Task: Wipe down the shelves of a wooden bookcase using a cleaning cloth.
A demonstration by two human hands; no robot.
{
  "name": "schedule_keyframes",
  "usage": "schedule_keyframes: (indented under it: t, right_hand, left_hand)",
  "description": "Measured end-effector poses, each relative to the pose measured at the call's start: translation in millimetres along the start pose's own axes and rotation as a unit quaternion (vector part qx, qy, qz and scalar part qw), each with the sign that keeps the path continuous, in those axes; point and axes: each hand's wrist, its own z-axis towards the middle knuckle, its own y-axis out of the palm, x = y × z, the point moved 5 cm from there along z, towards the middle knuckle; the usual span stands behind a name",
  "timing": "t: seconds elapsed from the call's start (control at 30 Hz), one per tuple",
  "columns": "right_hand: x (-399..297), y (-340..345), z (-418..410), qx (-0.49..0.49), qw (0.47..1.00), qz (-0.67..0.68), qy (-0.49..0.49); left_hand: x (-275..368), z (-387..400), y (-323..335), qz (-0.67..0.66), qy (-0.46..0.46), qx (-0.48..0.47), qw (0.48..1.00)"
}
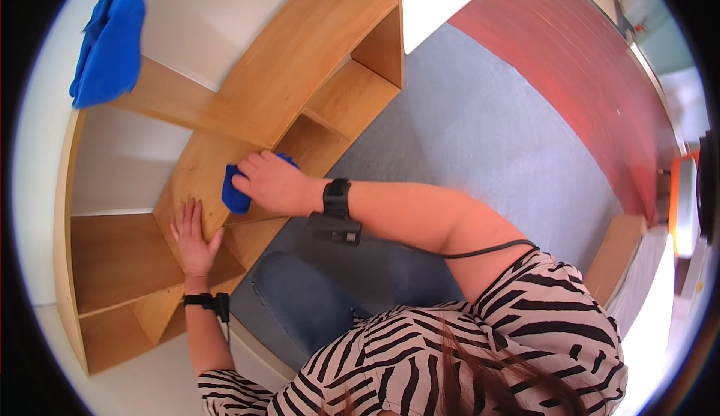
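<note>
My right hand [275,182] presses a blue cloth [235,194] against the front part of a wooden shelf board [216,160], beside an upright divider. Some of the cloth sticks out past the far side of the hand. Farther left, my left hand [196,242] lies flat with spread fingers on the same board, near its front edge, and holds nothing. Both hands are inside a wooden shelf unit [306,39] with several compartments. Black straps with small devices circle both wrists.
Another blue cloth [112,45] hangs over the unit's top edge at upper left. A cable [484,251] runs along my right arm. Grey floor [478,118] meets a red surface [562,78] on the right. A cardboard box [613,258] stands at far right.
</note>
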Motion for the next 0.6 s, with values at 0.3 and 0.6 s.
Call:
schedule_keyframes:
  t: [0.3,0.6]
  right_hand:
    - [106,-16,-73,-0.259,0.944,0.183,0.093]
    - [201,-37,-119,-0.305,0.921,0.153,0.188]
  left_hand:
    - [103,77,-21,-0.042,-0.062,-0.007,0.997]
    - [148,128,-4,-0.157,-0.141,-0.019,0.977]
